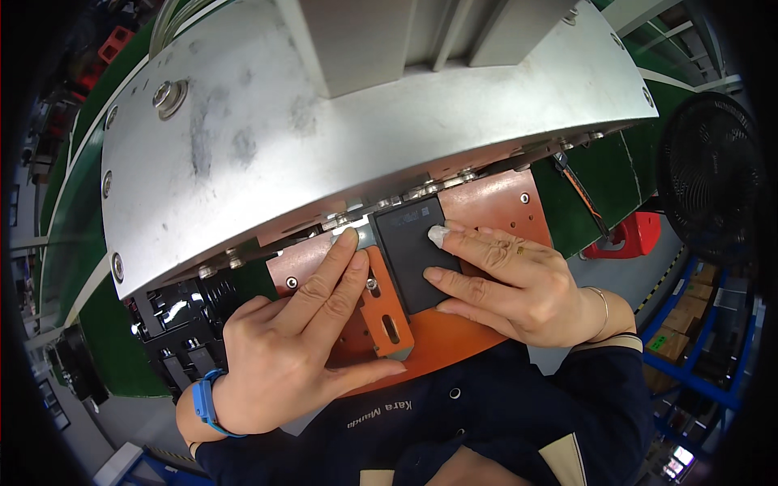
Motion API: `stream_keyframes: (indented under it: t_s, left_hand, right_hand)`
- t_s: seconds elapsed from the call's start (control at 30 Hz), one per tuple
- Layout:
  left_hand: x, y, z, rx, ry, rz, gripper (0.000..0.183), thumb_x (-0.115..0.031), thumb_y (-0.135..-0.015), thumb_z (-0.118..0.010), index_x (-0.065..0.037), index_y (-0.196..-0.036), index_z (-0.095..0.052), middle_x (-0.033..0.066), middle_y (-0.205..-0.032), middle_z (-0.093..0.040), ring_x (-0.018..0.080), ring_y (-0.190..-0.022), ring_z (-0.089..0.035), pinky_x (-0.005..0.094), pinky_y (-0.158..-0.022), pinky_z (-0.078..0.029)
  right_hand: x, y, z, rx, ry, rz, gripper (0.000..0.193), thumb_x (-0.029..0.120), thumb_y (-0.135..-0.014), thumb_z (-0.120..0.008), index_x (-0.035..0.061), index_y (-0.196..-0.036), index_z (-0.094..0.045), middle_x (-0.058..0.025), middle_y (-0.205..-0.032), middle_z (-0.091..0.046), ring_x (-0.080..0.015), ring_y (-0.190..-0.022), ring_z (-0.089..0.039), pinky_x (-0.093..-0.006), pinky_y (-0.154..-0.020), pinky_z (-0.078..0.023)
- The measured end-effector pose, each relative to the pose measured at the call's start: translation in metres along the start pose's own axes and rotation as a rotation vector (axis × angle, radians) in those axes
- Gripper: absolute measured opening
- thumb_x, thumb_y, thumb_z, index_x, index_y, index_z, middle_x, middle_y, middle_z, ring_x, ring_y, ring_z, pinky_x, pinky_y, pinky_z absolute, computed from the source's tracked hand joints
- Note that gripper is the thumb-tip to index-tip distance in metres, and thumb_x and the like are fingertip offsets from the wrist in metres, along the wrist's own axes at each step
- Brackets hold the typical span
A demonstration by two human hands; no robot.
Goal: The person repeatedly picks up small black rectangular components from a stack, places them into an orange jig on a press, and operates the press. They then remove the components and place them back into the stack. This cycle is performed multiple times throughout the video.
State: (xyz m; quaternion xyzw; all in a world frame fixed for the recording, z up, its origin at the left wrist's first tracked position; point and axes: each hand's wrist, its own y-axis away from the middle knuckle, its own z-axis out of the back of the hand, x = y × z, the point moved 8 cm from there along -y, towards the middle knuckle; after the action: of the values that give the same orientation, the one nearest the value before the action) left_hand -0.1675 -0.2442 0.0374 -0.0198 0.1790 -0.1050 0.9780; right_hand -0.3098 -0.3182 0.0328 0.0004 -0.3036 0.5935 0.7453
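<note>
A flat black rectangular slab (409,257) lies on a copper-orange plate (486,202), its far end by the edge of a large metal housing. My right hand (519,283) rests on the slab with its fingers apart; one fingertip wears a white cover. Left of the slab is an orange slotted block (387,304) with a screw in it. My left hand (296,340) has two fingers stretched out to the block's far end, while its thumb reaches toward the near end. What lies under both palms is hidden.
The curved silver housing (365,130) fills the far side, with bolts along its edge. A black mechanical assembly (182,316) stands at left. At right are an orange-and-black tool (579,190) on green matting, a red object (636,235), a black fan (709,162) and blue shelving with boxes (677,328).
</note>
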Motion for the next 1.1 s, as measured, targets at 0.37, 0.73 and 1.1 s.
stream_keyframes:
  t_s: [0.37,0.73,1.1]
  left_hand:
    - [0.0008,-0.0004,-0.0011,-0.019,-0.050,0.012,0.094,-0.058,-0.053,-0.084,0.003,-0.121,-0.064,0.0196,-0.130,-0.061,0.0215,-0.074,-0.070,0.0240,-0.059,-0.051]
    - [0.0005,0.0006,-0.0036,-0.026,-0.051,0.019,0.093,-0.058,-0.055,-0.084,0.003,-0.123,-0.063,0.0193,-0.131,-0.060,0.0214,-0.068,-0.068,0.0241,-0.058,-0.050]
    - [0.0003,-0.0012,-0.0063,-0.030,-0.053,0.007,0.095,-0.057,-0.054,-0.084,0.005,-0.123,-0.062,0.0196,-0.134,-0.058,0.0227,-0.068,-0.068,0.0239,-0.058,-0.049]
  right_hand:
    - [-0.0032,0.0028,-0.0023,-0.016,-0.002,0.002,0.035,0.017,-0.073,-0.079,0.0010,-0.102,-0.071,-0.0207,-0.118,-0.063,-0.0347,-0.100,-0.068,-0.0376,-0.082,-0.059]
    - [-0.0033,0.0035,-0.0027,-0.013,-0.014,-0.012,0.034,0.017,-0.074,-0.079,0.0013,-0.104,-0.071,-0.0206,-0.118,-0.063,-0.0349,-0.105,-0.067,-0.0382,-0.085,-0.058]
    - [-0.0048,0.0072,-0.0031,-0.052,-0.008,-0.022,0.032,0.019,-0.075,-0.076,0.0010,-0.101,-0.069,-0.0196,-0.119,-0.063,-0.0333,-0.109,-0.065,-0.0390,-0.088,-0.057]
